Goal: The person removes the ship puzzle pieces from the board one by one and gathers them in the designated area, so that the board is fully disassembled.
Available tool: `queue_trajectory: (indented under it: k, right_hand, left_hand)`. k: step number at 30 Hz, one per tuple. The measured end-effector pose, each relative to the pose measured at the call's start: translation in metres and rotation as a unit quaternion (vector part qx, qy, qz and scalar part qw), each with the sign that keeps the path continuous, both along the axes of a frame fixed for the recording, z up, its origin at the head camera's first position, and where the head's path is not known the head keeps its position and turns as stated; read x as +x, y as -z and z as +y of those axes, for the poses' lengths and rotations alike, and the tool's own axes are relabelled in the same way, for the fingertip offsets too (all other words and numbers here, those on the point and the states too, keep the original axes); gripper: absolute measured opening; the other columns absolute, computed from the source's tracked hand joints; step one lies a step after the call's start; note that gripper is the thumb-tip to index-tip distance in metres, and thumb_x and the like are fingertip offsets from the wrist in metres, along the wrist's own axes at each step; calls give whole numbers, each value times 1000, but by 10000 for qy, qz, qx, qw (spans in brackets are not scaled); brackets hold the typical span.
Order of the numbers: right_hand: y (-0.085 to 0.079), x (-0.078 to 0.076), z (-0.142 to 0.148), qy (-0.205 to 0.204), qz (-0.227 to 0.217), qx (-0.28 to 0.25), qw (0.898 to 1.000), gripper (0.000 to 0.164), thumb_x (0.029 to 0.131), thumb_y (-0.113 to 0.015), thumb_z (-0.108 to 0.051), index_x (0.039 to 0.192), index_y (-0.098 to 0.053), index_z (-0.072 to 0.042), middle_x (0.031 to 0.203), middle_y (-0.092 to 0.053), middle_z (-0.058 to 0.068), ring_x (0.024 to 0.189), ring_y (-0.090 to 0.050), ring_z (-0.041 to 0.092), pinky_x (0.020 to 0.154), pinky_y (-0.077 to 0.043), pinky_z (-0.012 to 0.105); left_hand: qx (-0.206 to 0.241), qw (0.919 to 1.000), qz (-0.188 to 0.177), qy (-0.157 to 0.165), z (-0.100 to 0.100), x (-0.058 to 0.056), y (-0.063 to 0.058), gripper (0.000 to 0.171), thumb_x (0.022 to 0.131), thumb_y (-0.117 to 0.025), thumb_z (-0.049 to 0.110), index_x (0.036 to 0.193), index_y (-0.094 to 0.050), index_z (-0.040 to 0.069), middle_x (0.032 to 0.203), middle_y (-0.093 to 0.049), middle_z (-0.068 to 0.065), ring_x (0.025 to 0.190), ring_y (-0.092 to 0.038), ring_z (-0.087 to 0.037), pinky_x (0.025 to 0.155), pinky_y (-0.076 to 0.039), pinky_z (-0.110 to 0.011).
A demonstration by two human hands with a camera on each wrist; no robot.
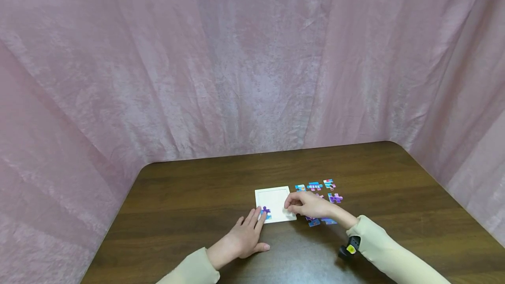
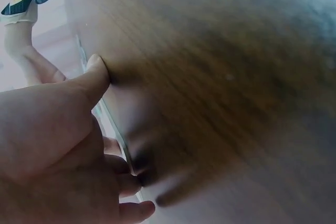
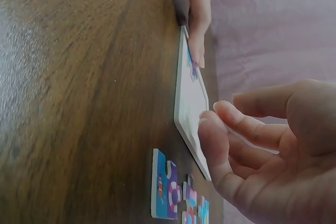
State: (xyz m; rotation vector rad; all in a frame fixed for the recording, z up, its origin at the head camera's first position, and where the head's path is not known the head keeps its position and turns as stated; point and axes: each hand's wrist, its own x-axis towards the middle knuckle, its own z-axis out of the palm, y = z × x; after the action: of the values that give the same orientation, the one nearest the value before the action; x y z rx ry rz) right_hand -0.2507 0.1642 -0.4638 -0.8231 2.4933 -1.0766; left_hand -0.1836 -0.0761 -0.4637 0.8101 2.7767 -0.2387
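A white square puzzle tray (image 1: pixel 276 201) lies on the table. One purple and blue jigsaw piece (image 1: pixel 268 214) sits in its lower left corner. My left hand (image 1: pixel 246 235) is spread flat, straight fingertips on the tray's left edge and at that piece. Over the tray's right side is my right hand (image 1: pixel 309 205), its thumb and fingertips brought together in the right wrist view; I cannot tell whether something thin is between them. Beneath and beyond this hand are loose jigsaw pieces, including a purple one (image 1: pixel 336 198) and a blue one (image 3: pixel 163 187); the hand partly covers some.
The brown wooden table (image 1: pixel 189 196) has rounded far corners. Pink curtains (image 1: pixel 252 65) hang behind it and along both sides. A black strap with a yellow-marked device (image 1: pixel 350 248) is on the right wrist, over a pale sleeve (image 1: pixel 388 249).
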Motion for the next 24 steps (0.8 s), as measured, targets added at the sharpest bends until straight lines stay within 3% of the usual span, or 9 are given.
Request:
queue_trajectory:
  k: [7,12,20,24]
  right_hand:
    - [2,-3,-8,-156,-231,-212,9994,14,95,-54,-7,103,-63,0,88,-67,11,74,-57,9,66,-48,22]
    - [3,-5,-12,-234,-313,-92,9992,14,96,-54,-9,104,-63,-2,96,-68,9,83,-60,11,71,-51,25]
    - [1,-5,-15,-140,-341,53,9993,14,95,-55,-9,103,-64,-3,96,-69,8,84,-60,13,71,-50,27]
    - [2,-5,-16,-114,-340,96,9993,14,94,-55,-8,103,-65,-4,95,-69,7,81,-59,12,70,-49,26]
  left_hand:
    - [277,9995,-12,153,-5,-1,5,84,93,-44,62,153,-23,7,160,-21,-15,147,-27,-27,110,-39,-46]
    - [320,9993,-114,185,-7,-1,7,83,95,-42,61,153,-21,5,160,-19,-17,147,-25,-29,111,-37,-48]
    - [458,9973,-508,262,-10,-6,6,84,96,-42,59,154,-18,3,161,-13,-19,149,-18,-31,113,-33,-51]
    - [604,9934,-921,318,-14,-11,3,86,95,-46,57,154,-18,2,162,-9,-18,150,-14,-31,115,-29,-51]
